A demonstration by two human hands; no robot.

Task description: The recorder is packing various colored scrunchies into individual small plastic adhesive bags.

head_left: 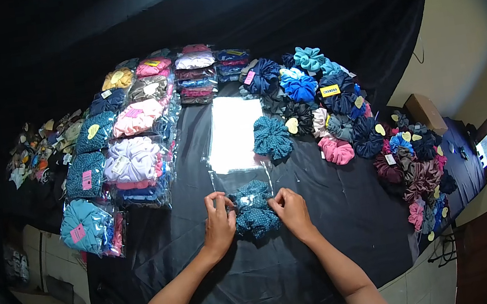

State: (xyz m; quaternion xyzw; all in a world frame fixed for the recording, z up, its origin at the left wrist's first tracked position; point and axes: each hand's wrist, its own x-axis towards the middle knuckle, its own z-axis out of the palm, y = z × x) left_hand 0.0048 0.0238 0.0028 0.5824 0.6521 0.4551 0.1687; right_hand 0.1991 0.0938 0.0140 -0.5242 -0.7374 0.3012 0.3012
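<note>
A teal dotted scrunchie (257,220) lies in front of me inside a clear plastic bag (253,200), whose film shines across the middle. The bag's loose clear end stretches away from me toward the stack of white sheets or bags. My left hand (221,222) pinches the bag's left edge with closed fingers. On the opposite edge, my right hand (293,210) has its thumb and fingers closed on the plastic. Just beyond, a loose teal dotted scrunchie (272,137) with a heart-shaped tag rests against the white stack (233,133).
Stacks of bagged scrunchies (132,159) line the left and far side of the black-covered table. Loose tagged scrunchies are heaped at the right (338,92) and along the right edge (419,180). Small colourful items (47,148) lie at far left. A brown box (425,114) stands beyond the right heap.
</note>
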